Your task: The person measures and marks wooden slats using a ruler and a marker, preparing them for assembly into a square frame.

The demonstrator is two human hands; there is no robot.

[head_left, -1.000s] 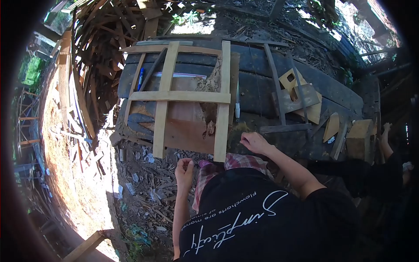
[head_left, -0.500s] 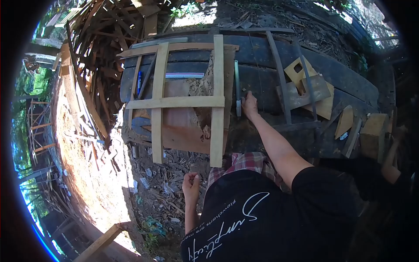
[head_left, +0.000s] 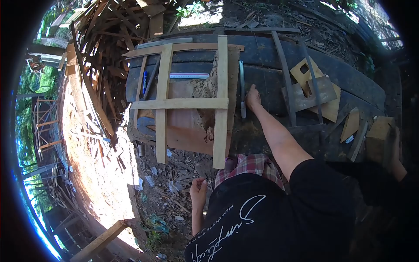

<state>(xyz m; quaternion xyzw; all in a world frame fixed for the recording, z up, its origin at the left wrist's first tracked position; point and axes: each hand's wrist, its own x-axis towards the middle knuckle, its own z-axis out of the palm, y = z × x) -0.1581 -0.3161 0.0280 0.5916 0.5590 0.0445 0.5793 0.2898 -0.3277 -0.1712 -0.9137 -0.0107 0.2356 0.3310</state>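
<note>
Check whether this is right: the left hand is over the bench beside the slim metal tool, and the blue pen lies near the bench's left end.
Wrong hand: the head view shows the right hand over the bench beside the slim metal tool. The blue pen does lie near the bench's left end.

dirt floor (head_left: 192, 163) littered with scraps; dark plank bench (head_left: 360, 94) in shade. wood pile (head_left: 114, 48) behind; harsh sunlight, greenery (head_left: 43, 81) at left.

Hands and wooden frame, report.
Left hand off the bench. Right hand over it, grip hidden. Wooden frame untouched; long thin tool between frame and right hand.
</note>
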